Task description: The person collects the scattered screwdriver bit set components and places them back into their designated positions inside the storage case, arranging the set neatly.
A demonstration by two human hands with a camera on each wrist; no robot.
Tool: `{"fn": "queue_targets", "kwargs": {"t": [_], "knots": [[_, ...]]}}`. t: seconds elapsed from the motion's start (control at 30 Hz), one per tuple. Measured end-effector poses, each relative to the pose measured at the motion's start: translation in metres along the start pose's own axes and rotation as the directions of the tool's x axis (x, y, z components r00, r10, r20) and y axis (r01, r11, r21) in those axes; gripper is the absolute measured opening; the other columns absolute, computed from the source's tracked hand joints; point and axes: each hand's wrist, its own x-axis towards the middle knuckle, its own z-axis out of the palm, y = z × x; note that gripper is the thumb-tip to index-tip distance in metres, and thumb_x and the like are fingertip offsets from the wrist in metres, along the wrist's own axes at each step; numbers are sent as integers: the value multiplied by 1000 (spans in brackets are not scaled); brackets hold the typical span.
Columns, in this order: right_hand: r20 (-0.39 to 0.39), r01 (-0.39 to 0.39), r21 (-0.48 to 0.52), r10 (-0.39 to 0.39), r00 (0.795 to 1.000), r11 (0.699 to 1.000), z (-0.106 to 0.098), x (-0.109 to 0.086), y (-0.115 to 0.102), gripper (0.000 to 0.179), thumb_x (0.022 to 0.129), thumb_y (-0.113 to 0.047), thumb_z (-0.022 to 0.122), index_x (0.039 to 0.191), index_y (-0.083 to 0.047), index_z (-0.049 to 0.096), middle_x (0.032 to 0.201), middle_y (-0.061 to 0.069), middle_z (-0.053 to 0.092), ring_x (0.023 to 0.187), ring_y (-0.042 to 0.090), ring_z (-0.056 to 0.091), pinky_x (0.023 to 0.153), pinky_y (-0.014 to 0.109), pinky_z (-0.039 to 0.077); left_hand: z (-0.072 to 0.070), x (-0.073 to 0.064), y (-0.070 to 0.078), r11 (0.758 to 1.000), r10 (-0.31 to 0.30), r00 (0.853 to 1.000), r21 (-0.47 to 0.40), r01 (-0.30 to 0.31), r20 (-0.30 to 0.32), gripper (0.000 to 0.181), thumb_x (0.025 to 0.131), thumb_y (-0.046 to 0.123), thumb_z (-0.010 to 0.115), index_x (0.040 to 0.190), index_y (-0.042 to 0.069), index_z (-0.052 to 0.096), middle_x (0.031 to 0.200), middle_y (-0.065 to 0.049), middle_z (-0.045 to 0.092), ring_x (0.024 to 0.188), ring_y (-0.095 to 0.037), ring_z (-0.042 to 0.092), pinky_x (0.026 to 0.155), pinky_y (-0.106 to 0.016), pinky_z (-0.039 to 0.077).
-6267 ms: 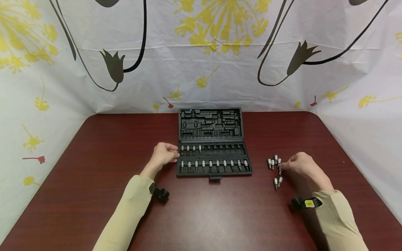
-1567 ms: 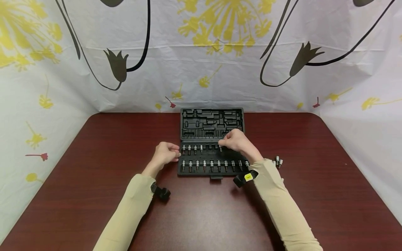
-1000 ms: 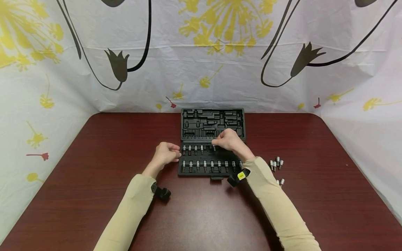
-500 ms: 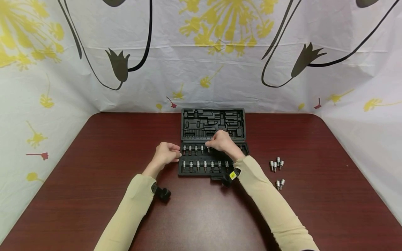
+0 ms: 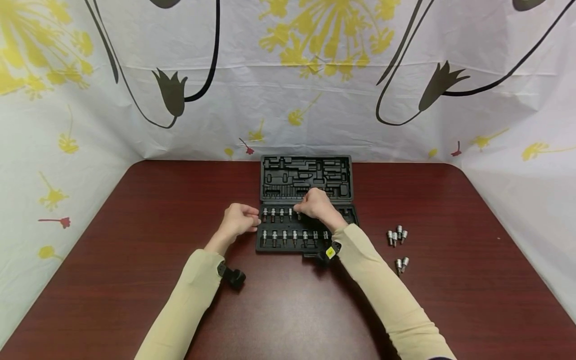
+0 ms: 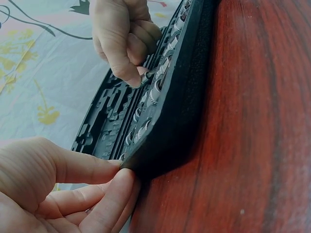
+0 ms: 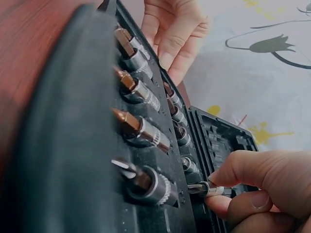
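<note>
While the left hand point(image 5: 236, 220) rests its fairly straight fingers against the left edge of the open black case point(image 5: 292, 224), the right hand point(image 5: 317, 204) pinches a socket bit point(image 7: 214, 190) at the back row, beside four seated bits point(image 5: 273, 215); whether it is fully down cannot be told. Six loose bits point(image 5: 399, 229) lie on the table point(image 5: 288, 305), to the right of the case

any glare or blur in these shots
Head view: soft pale glare on the table in front of the case; right wrist view: the case's near edge is badly out of focus, the pinched socket bit sharper; left wrist view: the case's side very dark, little detail.
</note>
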Motion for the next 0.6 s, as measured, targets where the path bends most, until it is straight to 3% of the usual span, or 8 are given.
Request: {"fn": "queue_targets", "kwargs": {"t": [0.13, 0.37, 0.6], "knots": [[9, -11, -5, 11, 1000, 1000, 0, 2, 1, 54, 85, -19, 69, 44, -15, 34, 41, -5, 24, 37, 9, 16, 39, 23, 21, 0, 0, 0, 1000, -5, 1000, 3, 5, 2, 27, 81, -8, 64, 109, -8, 63, 100, -22, 66, 76, -19, 67, 62, -26, 58], [0, -106, -20, 106, 994, 994, 0, 4, 5, 57, 82, -29, 73, 44, -15, 32, 43, -4, 23, 40, 10, 17, 41, 24, 25, 0, 1, -1, 1000, -3, 1000, 6, 3, 4, 28, 81, -8, 64, 109, -8, 63, 101, -23, 66, 76, -19, 67, 62, -26, 58], [-24, -77, -104, 75, 997, 992, -2, 4, 8, 59, 78, -37, 76, 44, -16, 33, 44, -4, 22, 41, 10, 18, 43, 24, 26, 0, 1, 0, 1000, -10, 1000, -3, 10, 4, 28, 81, -7, 65, 109, -7, 64, 102, -22, 66, 77, -19, 67, 61, -26, 58]]}}
